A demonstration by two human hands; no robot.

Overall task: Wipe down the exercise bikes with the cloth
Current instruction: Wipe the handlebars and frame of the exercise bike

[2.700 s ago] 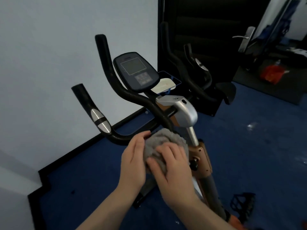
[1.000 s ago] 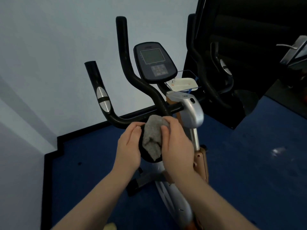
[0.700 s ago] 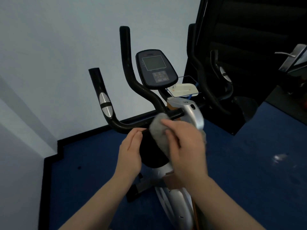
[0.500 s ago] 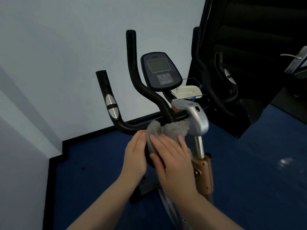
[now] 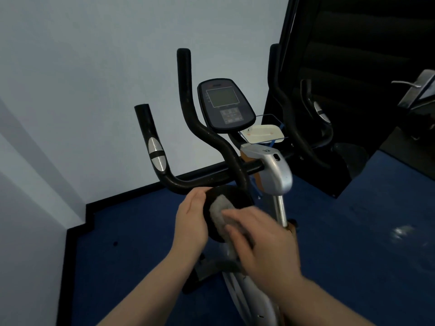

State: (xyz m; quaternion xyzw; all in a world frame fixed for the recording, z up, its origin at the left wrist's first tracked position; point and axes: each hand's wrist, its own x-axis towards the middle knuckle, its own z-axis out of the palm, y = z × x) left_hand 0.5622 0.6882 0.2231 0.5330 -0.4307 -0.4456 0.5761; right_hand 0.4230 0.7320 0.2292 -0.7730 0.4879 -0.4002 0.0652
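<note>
The exercise bike (image 5: 275, 171) stands before me with black handlebars (image 5: 200, 180) and a console (image 5: 225, 105). Low in the middle is a round black pad (image 5: 237, 199) of the bike. My left hand (image 5: 190, 223) holds the pad's left rim, thumb on top. A grey cloth (image 5: 217, 209) lies on the pad. My right hand (image 5: 259, 242), blurred by motion, presses flat on the cloth with fingers stretched out; most of the cloth is hidden under it.
A white wall (image 5: 70, 90) is close on the left and behind. A second, dark bike (image 5: 294, 130) stands at the right against a black door with a metal handle (image 5: 409, 84). A small white tray (image 5: 263, 134) sits behind the console. Blue carpet (image 5: 353, 231) covers the floor.
My right hand has slid the cloth back and forth over the pad and now sits lower and to the right. My left hand has stayed on the pad's rim.
</note>
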